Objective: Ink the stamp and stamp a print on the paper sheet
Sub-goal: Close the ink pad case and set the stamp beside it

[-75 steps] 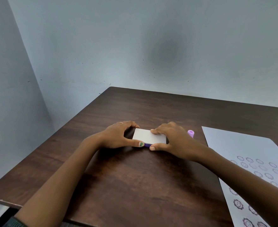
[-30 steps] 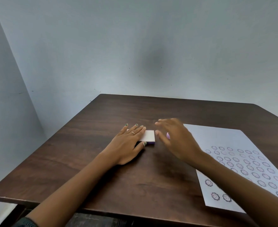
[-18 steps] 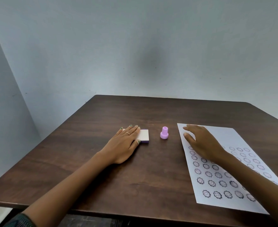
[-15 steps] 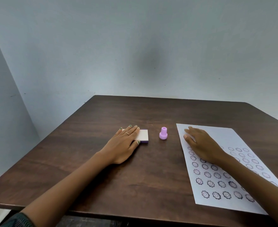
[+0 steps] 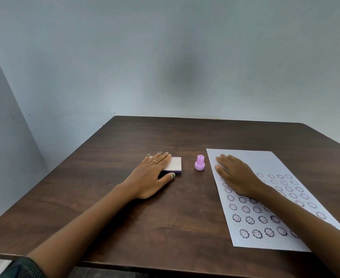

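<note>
The stamp (image 5: 199, 165) stands untouched at frame centre; my left hand (image 5: 148, 178) lies flat, fingers together, on the ink pad (image 5: 174, 167), my right hand (image 5: 236, 176) flat on the paper sheet (image 5: 265, 199).

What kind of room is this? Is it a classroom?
I can't tell. It looks like a plain indoor corner set up for stamping: a dark wooden table against bare pale walls, with a small purple stamp and a paper sheet covered in rows of smiley prints.
</note>
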{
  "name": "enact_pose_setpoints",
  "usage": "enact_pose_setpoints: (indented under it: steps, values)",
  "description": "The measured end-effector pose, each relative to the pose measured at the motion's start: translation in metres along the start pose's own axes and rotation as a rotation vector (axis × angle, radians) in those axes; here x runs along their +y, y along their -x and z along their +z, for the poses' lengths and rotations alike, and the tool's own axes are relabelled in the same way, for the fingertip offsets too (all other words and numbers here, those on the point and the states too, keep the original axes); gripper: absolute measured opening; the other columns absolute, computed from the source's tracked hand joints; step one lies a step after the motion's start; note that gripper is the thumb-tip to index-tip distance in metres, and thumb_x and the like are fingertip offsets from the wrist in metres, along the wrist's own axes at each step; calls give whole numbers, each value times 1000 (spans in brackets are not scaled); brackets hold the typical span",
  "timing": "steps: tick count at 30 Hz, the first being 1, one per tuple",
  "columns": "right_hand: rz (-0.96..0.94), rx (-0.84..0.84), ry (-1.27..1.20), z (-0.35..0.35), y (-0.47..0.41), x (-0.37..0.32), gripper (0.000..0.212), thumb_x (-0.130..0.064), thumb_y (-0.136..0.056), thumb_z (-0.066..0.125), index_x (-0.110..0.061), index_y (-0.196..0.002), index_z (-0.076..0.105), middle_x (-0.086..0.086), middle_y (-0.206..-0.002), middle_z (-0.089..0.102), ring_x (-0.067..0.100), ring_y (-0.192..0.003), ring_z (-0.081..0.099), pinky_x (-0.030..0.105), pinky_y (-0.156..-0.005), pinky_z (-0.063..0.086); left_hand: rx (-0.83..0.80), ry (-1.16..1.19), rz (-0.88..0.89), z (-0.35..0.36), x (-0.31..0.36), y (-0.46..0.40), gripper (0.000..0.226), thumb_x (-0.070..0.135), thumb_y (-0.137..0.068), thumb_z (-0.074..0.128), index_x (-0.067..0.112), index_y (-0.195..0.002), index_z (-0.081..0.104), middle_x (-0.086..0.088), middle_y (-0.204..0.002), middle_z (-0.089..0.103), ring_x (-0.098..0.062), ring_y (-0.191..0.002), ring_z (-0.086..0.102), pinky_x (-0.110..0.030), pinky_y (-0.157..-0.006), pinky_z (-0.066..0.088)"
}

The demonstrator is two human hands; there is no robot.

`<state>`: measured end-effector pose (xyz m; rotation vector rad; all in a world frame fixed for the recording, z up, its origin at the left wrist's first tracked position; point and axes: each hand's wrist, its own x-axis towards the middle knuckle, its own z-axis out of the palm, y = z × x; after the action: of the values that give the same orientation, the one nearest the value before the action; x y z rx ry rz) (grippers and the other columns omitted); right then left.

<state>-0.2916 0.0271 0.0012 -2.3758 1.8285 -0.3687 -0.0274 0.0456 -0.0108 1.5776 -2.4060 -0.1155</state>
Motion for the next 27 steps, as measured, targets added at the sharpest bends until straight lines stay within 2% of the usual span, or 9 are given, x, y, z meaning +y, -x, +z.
enact_pose_setpoints:
  steps: [10,12,15,18,21,24,27]
  values:
    - [-20,-13,-20,3,0,-9,50,-36,-97,30,-15,-141,25,5,-154,23,22,-142,19,37,-116,13,14,1,-4,0,1,0,67,53,-94,30,21,-149,9,4,-158,7,-9,-144,-1,-31,-117,-3]
    - [-18,-9,-73,0,0,-10,50,-37,-96,34,-16,-141,26,4,-153,24,22,-142,20,37,-116,15,11,2,-6,0,1,0,67,52,-94,30,20,-149,8,4,-158,7,-9,-144,0,-31,-117,-3]
    - [-63,68,-196,-5,0,-19,53,-39,-91,47,-17,-138,34,4,-148,36,21,-137,31,37,-114,23,5,1,-5,-1,2,-1,68,52,-94,30,19,-149,8,3,-158,7,-10,-145,0,-31,-117,-3]
    - [-125,132,-297,-7,-2,-33,51,-37,-86,57,-15,-131,46,4,-139,49,19,-128,43,29,-105,29,-6,-3,-5,-1,5,-3,68,53,-94,30,19,-149,8,3,-158,7,-10,-145,0,-32,-117,-3]
    - [-133,180,-377,-6,-7,-43,40,-25,-83,64,-12,-120,57,6,-125,61,17,-112,54,19,-90,35,-18,-12,-1,-1,9,-5,69,53,-94,30,19,-149,7,2,-159,6,-11,-145,0,-32,-117,-2]
    - [-121,202,-432,-6,-13,-49,33,-17,-80,67,-10,-112,62,8,-116,66,14,-99,58,16,-80,38,-19,-12,2,-1,12,-7,69,52,-94,31,19,-149,7,2,-159,6,-11,-145,0,-33,-117,-2]
    - [-124,213,-443,-5,-18,-51,31,-16,-80,67,-9,-109,64,9,-113,67,11,-92,57,7,-69,37,-16,-9,8,0,13,-9,69,52,-94,31,19,-149,8,2,-159,7,-12,-145,1,-33,-117,-2]
